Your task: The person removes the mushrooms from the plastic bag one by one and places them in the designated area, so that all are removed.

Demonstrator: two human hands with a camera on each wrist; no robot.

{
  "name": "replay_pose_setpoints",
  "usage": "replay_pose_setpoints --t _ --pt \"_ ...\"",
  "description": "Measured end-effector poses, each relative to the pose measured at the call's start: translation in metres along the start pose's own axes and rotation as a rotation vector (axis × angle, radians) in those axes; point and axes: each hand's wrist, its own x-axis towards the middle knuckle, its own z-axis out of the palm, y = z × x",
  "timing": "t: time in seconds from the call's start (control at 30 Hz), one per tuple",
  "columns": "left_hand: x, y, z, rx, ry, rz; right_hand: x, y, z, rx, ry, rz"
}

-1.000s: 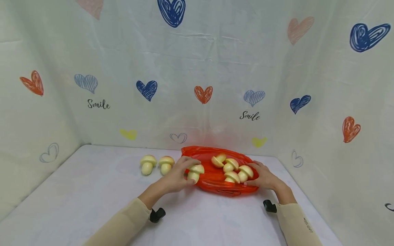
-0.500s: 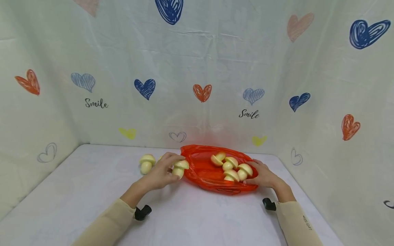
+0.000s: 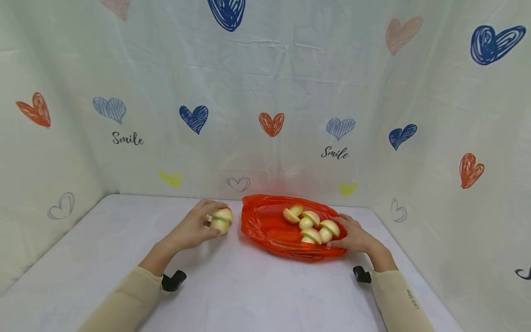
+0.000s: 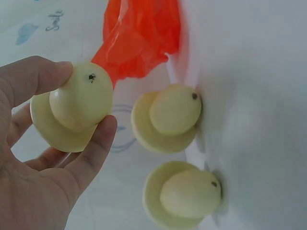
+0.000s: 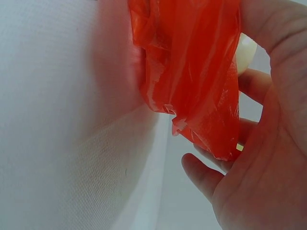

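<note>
My left hand point(image 3: 188, 230) holds a pale toy mushroom point(image 4: 81, 100) above the table, thumb on its stem and fingers round the far side. Two more mushrooms, a nearer one point(image 4: 175, 112) and a lower one point(image 4: 189, 194), stand upright on the table in the left wrist view. From the head, the left hand mostly hides them. A red plastic bag point(image 3: 265, 230) lies spread with its mouth wide, several mushrooms point(image 3: 329, 228) inside at its right end. At that end my right hand point(image 3: 354, 235) grips the bag's rim between thumb and fingers; some fingertips are hidden behind the plastic.
A white-covered table point(image 3: 265, 295) carries everything. A pale curtain point(image 3: 298, 92) printed with hearts closes off the back and both sides. Dark wrist-camera mounts point(image 3: 174, 280) stick out from the sleeves.
My left hand has carried its mushroom leftward, from over the bag's left edge to beside the two standing mushrooms. The right hand stays on the bag, and the mushrooms inside have kept their places.
</note>
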Motion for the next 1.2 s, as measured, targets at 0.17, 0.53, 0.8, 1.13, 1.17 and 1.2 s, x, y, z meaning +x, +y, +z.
replay_pose_setpoints --t 0.17,0.53,0.8,1.13,1.17,1.2 --pt "-0.001 -0.007 -0.010 0.030 0.032 -0.008 0.001 -0.001 -0.001 0.001 -0.004 -0.011" --pt "-0.003 -0.030 -0.036 0.049 0.047 -0.028 0.001 -0.002 0.000 0.005 -0.002 0.009" --pt "-0.005 -0.046 -0.061 0.112 0.029 -0.053 0.000 -0.003 0.000 0.007 -0.004 0.030" --pt "-0.019 -0.063 -0.083 0.166 0.027 -0.103 0.000 -0.003 0.000 0.005 -0.010 0.031" --pt "-0.020 -0.065 -0.084 0.165 0.023 -0.105 0.000 -0.003 0.000 0.004 -0.008 0.026" --pt "-0.022 -0.067 -0.084 0.165 0.019 -0.109 -0.001 -0.003 0.000 0.001 -0.006 0.020"
